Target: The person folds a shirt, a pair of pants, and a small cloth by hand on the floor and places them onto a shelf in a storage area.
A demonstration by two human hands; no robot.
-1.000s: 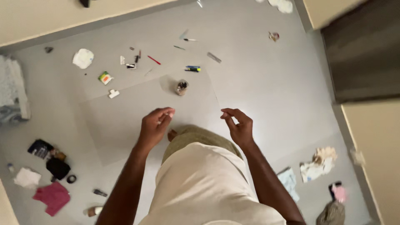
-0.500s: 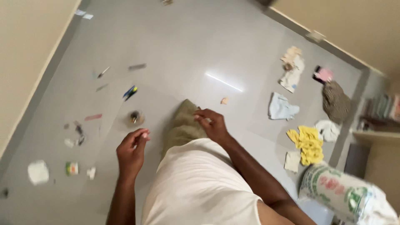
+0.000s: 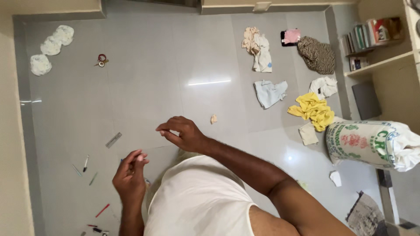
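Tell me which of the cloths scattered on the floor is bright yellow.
The crumpled yellow cloth lying beside the printed sack, below the white cloth. The others are pale blue, beige, white, pink or brown.

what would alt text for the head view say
Seen from above, a person in a white top holds both hands, left hand and right hand, with nothing visibly in them, over a grey tiled floor strewn with pens, a ruler, cloths and a printed sack.

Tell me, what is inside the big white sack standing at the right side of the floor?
At the open top of the white sack, only crumpled white material shows. The printed wall of the sack covers everything deeper, so the rest of its contents cannot be seen.
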